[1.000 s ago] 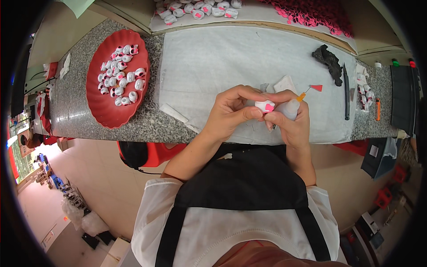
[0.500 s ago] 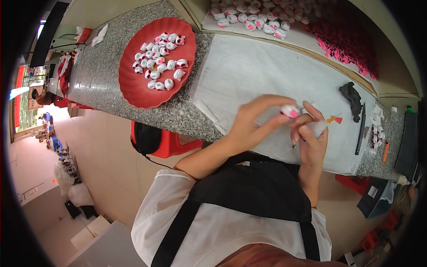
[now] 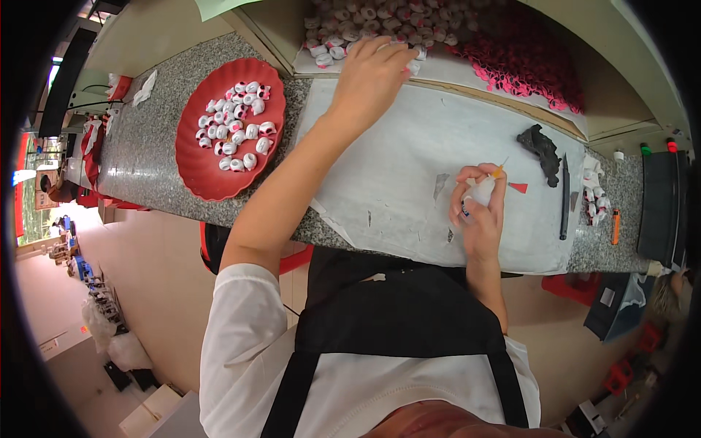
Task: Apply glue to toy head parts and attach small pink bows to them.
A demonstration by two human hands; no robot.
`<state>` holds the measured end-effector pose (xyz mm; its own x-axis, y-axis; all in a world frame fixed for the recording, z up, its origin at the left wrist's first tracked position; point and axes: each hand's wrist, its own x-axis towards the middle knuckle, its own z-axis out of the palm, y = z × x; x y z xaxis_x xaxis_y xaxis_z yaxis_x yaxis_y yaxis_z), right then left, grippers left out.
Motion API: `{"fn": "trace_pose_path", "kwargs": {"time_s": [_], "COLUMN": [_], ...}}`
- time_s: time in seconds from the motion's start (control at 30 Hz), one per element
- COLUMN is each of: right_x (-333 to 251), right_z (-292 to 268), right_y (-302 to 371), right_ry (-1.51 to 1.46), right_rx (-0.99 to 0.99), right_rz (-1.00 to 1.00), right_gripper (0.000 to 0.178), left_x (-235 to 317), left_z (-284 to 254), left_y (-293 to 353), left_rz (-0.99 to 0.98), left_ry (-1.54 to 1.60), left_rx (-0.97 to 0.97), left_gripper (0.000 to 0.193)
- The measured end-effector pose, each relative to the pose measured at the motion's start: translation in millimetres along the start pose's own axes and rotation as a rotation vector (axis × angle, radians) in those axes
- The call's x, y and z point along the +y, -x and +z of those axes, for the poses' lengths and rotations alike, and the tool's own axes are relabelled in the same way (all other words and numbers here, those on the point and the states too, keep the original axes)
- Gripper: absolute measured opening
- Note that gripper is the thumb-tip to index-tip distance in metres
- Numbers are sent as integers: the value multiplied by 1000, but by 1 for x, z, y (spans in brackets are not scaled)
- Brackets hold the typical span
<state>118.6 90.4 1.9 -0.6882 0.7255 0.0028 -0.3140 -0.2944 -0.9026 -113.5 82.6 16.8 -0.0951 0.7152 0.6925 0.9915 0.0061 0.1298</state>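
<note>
My left hand (image 3: 372, 77) reaches to the shelf at the back, fingers bent together over a small white-and-pink figurine (image 3: 413, 67) at their tips. The thumb is mostly hidden. Above the white work sheet (image 3: 380, 175), my right hand (image 3: 480, 208) is closed around a white squeeze bottle (image 3: 482, 191). The bottle's orange nozzle (image 3: 499, 172) carries a thin needle pointing up and away. Many similar white figurines (image 3: 350, 33) are heaped on the shelf beyond my left hand. More figurines (image 3: 235, 120) lie in the red scalloped plate (image 3: 201, 175) at the left.
Bright pink small parts (image 3: 518, 77) are piled on the shelf's right. On the sheet lie a crumpled black lump (image 3: 540, 150), a dark pen-like stick (image 3: 564, 197) and a red scrap (image 3: 518, 187). An orange cutter (image 3: 615, 226) rests on the granite at right.
My left hand has moved from beside my right hand up to the shelf, away and to the left. My right hand keeps the bottle, now with its nozzle turned upward.
</note>
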Motion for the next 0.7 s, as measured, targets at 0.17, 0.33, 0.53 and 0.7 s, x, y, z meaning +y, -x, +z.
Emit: {"fn": "trace_pose_path", "kwargs": {"time_s": [0.17,0.33,0.53,0.7], "right_x": [3,1,-20,-38], "right_z": [-3,0,-7,-6], "right_y": [5,5,10,6], "right_ry": [-63,20,62,-75], "right_rx": [-44,22,198,185], "right_rz": [10,-63,-185,-314], "right_gripper": [33,37,38,26], "left_x": [1,25,83,99], "left_z": [24,-8,-50,-39], "left_y": [-6,6,45,70], "left_rz": [-44,-312,-862,-939], "left_ry": [-266,356,1478,1693], "left_rx": [-162,-192,-125,-77], "left_gripper": [24,23,18,19]}}
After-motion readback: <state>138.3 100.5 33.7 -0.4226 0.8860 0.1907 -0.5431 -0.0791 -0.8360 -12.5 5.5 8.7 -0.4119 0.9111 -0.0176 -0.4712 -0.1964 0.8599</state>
